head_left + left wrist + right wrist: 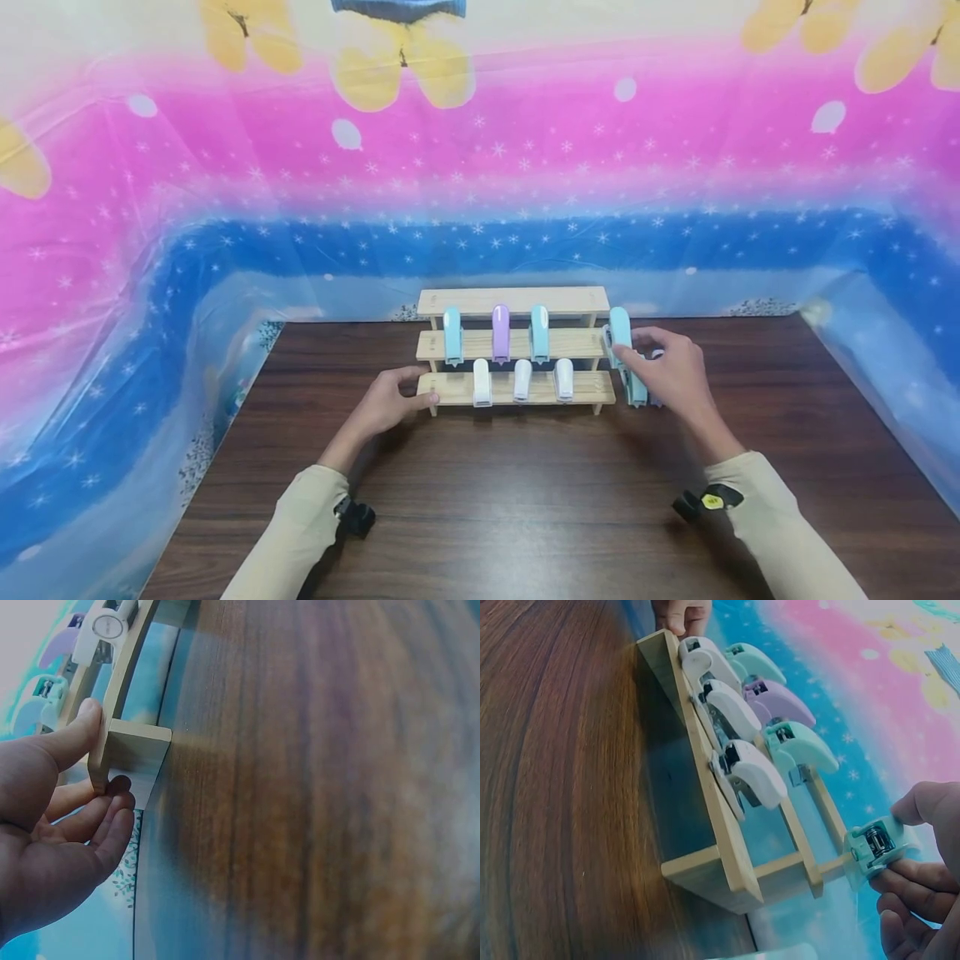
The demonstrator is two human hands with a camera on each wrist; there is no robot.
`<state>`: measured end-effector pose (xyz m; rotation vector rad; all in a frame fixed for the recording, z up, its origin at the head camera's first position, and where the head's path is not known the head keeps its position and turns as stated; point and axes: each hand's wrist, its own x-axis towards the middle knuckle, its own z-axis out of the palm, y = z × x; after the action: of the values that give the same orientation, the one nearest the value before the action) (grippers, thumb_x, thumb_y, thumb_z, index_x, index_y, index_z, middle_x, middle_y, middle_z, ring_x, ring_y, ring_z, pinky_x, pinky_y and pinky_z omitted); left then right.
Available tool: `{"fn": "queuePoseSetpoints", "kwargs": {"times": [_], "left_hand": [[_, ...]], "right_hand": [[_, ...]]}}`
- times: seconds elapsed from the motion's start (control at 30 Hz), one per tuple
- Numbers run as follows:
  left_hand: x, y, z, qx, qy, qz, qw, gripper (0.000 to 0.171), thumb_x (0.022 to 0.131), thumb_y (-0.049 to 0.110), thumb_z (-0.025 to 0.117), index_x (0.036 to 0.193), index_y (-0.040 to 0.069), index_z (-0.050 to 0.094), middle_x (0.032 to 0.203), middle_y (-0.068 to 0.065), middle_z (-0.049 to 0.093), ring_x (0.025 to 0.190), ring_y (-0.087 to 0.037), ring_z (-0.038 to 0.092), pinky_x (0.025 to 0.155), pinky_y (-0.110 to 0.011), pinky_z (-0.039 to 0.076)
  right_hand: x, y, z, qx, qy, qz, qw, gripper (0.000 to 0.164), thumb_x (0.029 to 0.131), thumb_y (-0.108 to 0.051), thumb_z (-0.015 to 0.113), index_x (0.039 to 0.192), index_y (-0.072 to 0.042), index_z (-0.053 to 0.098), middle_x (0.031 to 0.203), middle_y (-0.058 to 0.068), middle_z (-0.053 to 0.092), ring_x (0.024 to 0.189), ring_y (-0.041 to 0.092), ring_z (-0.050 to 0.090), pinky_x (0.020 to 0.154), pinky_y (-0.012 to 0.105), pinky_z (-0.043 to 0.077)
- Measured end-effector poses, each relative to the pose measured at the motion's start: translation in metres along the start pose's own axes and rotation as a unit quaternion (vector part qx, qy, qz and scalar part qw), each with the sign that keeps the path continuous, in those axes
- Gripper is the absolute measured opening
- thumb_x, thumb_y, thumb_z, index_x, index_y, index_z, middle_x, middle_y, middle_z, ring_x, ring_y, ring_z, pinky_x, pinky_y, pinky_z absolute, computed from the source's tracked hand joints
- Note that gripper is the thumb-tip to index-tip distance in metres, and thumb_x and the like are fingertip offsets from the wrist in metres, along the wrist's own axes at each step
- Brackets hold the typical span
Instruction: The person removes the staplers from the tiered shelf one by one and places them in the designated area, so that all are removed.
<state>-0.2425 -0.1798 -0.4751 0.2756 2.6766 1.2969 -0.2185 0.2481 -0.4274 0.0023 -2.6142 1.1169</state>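
Observation:
A three-step wooden display rack (540, 398) stands on the table, and my left hand (390, 402) grips the left end of its lowest step. In the left wrist view the thumb (81, 727) lies on the step and the fingers curl beneath it. My right hand (671, 367) pinches a teal stapler (619, 325) by its sides, just past the rack's right end. On the middle step sit two teal staplers (453, 335) (539, 332) with a purple stapler (501, 332) between them. Three white staplers (482, 383) (522, 380) (564, 379) line the lowest step.
Beside the rack's right end another teal stapler (637, 390) stands on the dark wooden table (480, 500), with a partly hidden pale one (657, 356) next to it. A pink and blue patterned cloth (480, 183) hangs behind and at both sides.

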Motion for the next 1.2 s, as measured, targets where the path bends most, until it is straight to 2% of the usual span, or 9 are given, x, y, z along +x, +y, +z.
{"fn": "queuePoseSetpoints", "kwargs": {"times": [0.17,0.4,0.67,0.83,1.03,1.2], "left_hand": [[-0.001,0.000,0.000,-0.006,-0.001,0.000,1.0000,0.058,0.093,0.026,0.078,0.140,-0.001,0.058,0.144,-0.021,0.058,0.138,-0.038,0.048,0.111,-0.056,0.042],[0.000,0.000,0.001,-0.005,-0.003,-0.001,1.0000,0.060,0.093,0.027,0.078,0.142,-0.002,0.057,0.146,-0.022,0.056,0.140,-0.038,0.047,0.111,-0.056,0.041],[0.001,-0.001,0.001,-0.007,-0.003,-0.001,1.0000,0.059,0.093,0.026,0.078,0.141,-0.001,0.057,0.143,-0.021,0.058,0.135,-0.036,0.052,0.108,-0.055,0.044],[0.002,-0.002,0.001,-0.006,-0.005,-0.002,1.0000,0.060,0.094,0.027,0.077,0.142,-0.002,0.056,0.144,-0.021,0.057,0.135,-0.036,0.051,0.108,-0.055,0.045],[0.001,-0.001,0.000,-0.009,-0.007,-0.003,0.9999,0.060,0.094,0.027,0.077,0.142,-0.002,0.056,0.146,-0.022,0.056,0.138,-0.038,0.048,0.109,-0.056,0.043],[0.001,0.000,0.000,-0.012,-0.007,-0.002,0.9999,0.060,0.094,0.026,0.077,0.142,-0.002,0.056,0.144,-0.022,0.058,0.135,-0.037,0.052,0.106,-0.054,0.046]], "right_hand": [[-0.002,0.005,-0.007,-0.009,0.005,0.007,1.000,0.053,0.092,-0.051,0.073,0.121,-0.006,0.072,0.104,0.015,0.075,0.079,0.024,0.068,0.062,0.032,0.054],[-0.006,0.012,-0.017,-0.004,0.010,0.024,1.000,0.056,0.092,-0.050,0.072,0.124,-0.004,0.071,0.107,0.018,0.074,0.088,0.030,0.069,0.063,0.031,0.055],[-0.010,0.022,-0.025,-0.001,0.016,0.052,0.999,0.058,0.093,-0.049,0.071,0.128,-0.003,0.068,0.113,0.020,0.072,0.088,0.031,0.068,0.061,0.028,0.056],[-0.012,0.028,-0.029,-0.005,0.020,0.068,0.997,0.059,0.094,-0.050,0.070,0.130,-0.003,0.068,0.114,0.020,0.072,0.094,0.031,0.066,0.064,0.028,0.054],[-0.014,0.038,-0.037,-0.014,0.035,0.064,0.997,0.059,0.094,-0.050,0.069,0.128,-0.001,0.068,0.115,0.022,0.072,0.098,0.033,0.066,0.073,0.031,0.049],[-0.015,0.047,-0.043,-0.024,0.042,0.073,0.996,0.062,0.094,-0.053,0.067,0.130,-0.002,0.067,0.120,0.023,0.070,0.103,0.034,0.063,0.077,0.035,0.046]]}}
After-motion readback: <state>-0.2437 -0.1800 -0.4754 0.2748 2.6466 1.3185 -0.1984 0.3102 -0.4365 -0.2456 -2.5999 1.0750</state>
